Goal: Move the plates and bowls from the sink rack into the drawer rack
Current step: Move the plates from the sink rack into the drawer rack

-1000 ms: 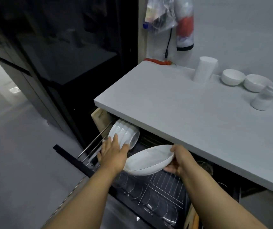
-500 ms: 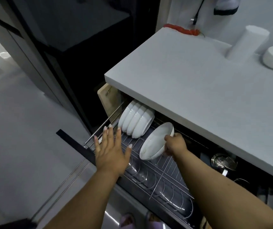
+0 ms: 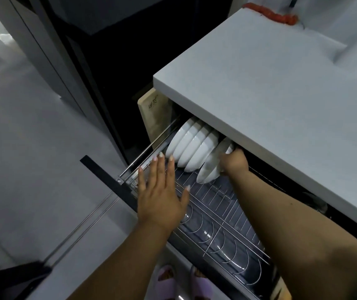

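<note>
Nearest, we see purple slippers (image 3: 183, 282) at the bottom edge, below the pulled-out drawer rack (image 3: 221, 215), whose near wire slots stand unfilled. Our left hand (image 3: 161, 195) hovers flat over the rack's left near part, fingers straight and spread, holding nothing; its fingertips reach close to the row of white bowls (image 3: 191, 148). Farther in, our right hand (image 3: 234, 162) grips a white bowl (image 3: 211, 165) by its rim, fingers curled round the edge; this bowl stands on edge on the rack wires, just right of the row and leaning toward it. We cannot tell whether they touch. Left of the row stands a wooden cutting board (image 3: 153, 114). Above, the grey countertop (image 3: 281, 87) overhangs the rack's far part.
</note>
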